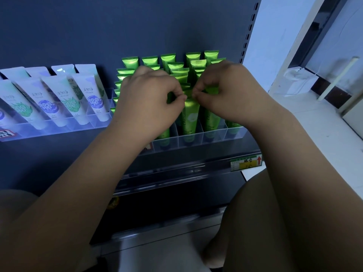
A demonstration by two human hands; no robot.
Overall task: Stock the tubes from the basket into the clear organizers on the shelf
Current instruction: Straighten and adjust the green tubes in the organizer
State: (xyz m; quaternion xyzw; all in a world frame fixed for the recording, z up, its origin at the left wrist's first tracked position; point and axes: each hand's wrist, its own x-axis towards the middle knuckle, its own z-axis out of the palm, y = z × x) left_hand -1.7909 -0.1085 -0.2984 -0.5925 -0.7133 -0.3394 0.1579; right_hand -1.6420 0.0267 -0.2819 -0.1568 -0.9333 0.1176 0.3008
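White tubes fill the left organizer. Left hand and right hand, fingers curled, pinch the top edge of one green tube. It stands upright in a front compartment of the right organizer on the shelf.

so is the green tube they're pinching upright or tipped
Upright: the green tube stands in the clear organizer, left hand and right hand pinching its top.
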